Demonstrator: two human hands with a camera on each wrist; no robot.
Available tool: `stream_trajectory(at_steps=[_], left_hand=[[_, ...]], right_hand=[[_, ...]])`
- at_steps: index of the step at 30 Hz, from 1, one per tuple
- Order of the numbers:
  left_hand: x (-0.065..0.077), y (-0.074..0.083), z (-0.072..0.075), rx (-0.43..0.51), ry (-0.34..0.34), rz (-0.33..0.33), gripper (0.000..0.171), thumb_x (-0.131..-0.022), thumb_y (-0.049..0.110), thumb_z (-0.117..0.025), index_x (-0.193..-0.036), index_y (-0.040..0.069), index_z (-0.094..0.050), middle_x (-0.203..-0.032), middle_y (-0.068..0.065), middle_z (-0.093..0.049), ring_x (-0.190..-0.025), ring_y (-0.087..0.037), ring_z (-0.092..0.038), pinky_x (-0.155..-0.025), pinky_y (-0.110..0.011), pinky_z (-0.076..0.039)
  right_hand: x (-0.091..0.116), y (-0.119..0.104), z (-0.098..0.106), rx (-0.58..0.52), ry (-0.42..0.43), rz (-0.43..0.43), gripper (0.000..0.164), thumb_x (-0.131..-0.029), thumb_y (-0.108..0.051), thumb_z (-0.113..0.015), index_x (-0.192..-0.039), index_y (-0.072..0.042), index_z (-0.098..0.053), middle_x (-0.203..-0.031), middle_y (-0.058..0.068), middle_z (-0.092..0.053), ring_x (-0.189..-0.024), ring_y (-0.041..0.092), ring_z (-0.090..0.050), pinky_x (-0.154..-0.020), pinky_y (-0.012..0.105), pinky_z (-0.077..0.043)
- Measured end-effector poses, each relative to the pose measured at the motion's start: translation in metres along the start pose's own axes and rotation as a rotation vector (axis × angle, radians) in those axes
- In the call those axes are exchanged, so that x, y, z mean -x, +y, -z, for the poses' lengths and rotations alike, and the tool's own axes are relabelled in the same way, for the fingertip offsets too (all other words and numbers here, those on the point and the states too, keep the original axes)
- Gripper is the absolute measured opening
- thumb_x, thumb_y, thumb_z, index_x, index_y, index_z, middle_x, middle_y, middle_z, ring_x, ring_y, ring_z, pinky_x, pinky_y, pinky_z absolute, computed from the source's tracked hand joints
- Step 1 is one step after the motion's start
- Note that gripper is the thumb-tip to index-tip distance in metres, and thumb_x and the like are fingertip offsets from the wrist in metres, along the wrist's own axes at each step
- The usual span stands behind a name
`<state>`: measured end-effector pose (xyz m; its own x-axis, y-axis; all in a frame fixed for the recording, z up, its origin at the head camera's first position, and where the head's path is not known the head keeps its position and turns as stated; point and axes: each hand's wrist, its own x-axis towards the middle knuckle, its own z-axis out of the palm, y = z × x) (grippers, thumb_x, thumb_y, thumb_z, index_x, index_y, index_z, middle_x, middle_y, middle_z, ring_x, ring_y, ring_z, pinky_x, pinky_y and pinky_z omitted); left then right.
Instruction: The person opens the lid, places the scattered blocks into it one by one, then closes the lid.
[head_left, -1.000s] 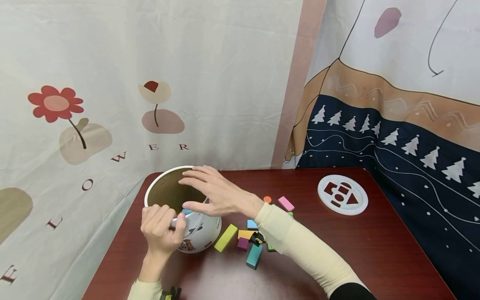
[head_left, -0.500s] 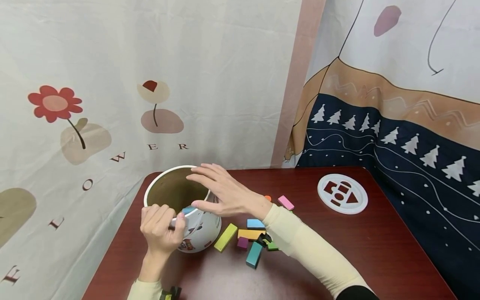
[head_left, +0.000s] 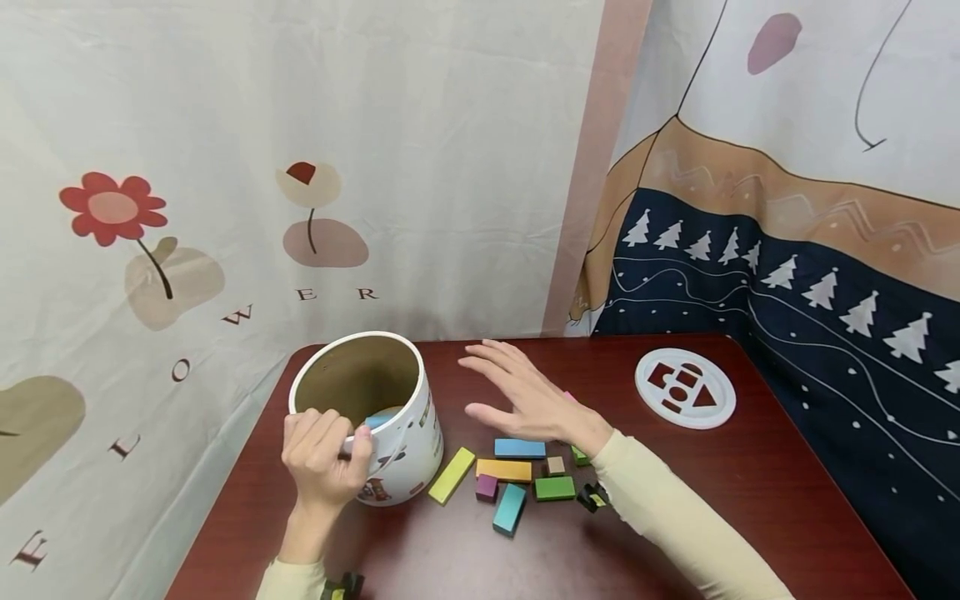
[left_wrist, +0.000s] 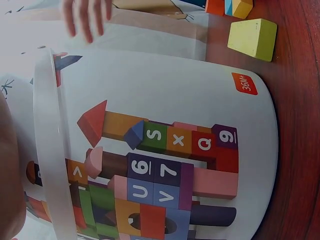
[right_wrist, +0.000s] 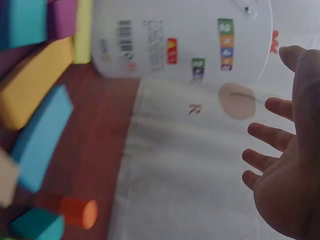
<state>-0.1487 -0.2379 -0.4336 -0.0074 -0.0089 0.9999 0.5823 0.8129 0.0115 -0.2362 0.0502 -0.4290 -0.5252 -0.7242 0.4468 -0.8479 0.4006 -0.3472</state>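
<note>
A white bucket (head_left: pixel 429 433) printed with toy-block pictures stands at the left of the table. My left hand (head_left: pixel 322 454) grips its near rim, fingers over the edge and thumb toward the front. Something blue (head_left: pixel 381 417) shows inside the bucket. My right hand (head_left: pixel 525 396) is held above the table right of the bucket, fingers spread and holding nothing. Below it lie a blue block (head_left: pixel 519 449), an orange block (head_left: pixel 503 471), a green block (head_left: pixel 554 489), a teal block (head_left: pixel 509 510), a purple block (head_left: pixel 486 487) and a yellow-green block (head_left: pixel 452 476).
A white round lid (head_left: pixel 686 389) with shaped holes lies at the back right of the brown table (head_left: pixel 720 500). In the right wrist view an orange cylinder (right_wrist: pixel 79 212) lies among the blocks. Printed fabric (head_left: pixel 450 167) hangs behind the table.
My right hand has moved right, away from over the bucket's opening, and more blocks are uncovered. The left hand and the bucket have stayed in place.
</note>
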Motion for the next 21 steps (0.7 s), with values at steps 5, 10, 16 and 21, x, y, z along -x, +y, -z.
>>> stream_trajectory(at_steps=[5, 10, 16, 21], left_hand=[[0.0, 0.0, 0.0, 0.001, 0.002, 0.003, 0.045, -0.083, 0.023, -0.057, -0.049, 0.01, -0.031, -0.05, 0.002, -0.023, -0.046, -0.022, -0.021, -0.053, -0.041, -0.02], [0.001, 0.0, 0.001, 0.0, 0.001, 0.007, 0.045, -0.083, 0.023, -0.056, -0.048, 0.01, -0.031, -0.05, 0.003, -0.024, -0.046, -0.022, -0.021, -0.053, -0.041, -0.02], [0.001, 0.0, 0.001, 0.001, -0.002, 0.008, 0.044, -0.083, 0.023, -0.056, -0.049, 0.01, -0.031, -0.05, 0.003, -0.023, -0.046, -0.022, -0.021, -0.053, -0.041, -0.02], [0.001, 0.0, 0.001, 0.002, -0.006, 0.008, 0.043, -0.082, 0.022, -0.056, -0.049, 0.01, -0.031, -0.05, 0.003, -0.024, -0.046, -0.022, -0.022, -0.053, -0.041, -0.02]], right_hand=[[0.028, 0.015, -0.002, -0.006, -0.01, -0.05, 0.068, -0.098, -0.054, -0.059, -0.156, -0.021, -0.046, -0.162, -0.003, -0.035, -0.15, 0.019, -0.019, -0.117, 0.054, -0.027], [0.053, 0.029, -0.004, -0.007, -0.027, -0.122, 0.07, -0.097, -0.056, -0.061, -0.157, -0.022, -0.046, -0.162, 0.001, -0.037, -0.15, 0.026, -0.022, -0.115, 0.059, -0.028], [0.077, 0.044, -0.007, -0.021, -0.053, -0.219, 0.072, -0.096, -0.055, -0.063, -0.156, -0.019, -0.048, -0.16, 0.006, -0.04, -0.149, 0.029, -0.023, -0.113, 0.063, -0.029], [0.084, 0.057, -0.013, 0.02, -0.101, -0.277, 0.073, -0.096, -0.056, -0.062, -0.155, -0.016, -0.048, -0.16, 0.006, -0.04, -0.148, 0.026, -0.024, -0.115, 0.06, -0.029]])
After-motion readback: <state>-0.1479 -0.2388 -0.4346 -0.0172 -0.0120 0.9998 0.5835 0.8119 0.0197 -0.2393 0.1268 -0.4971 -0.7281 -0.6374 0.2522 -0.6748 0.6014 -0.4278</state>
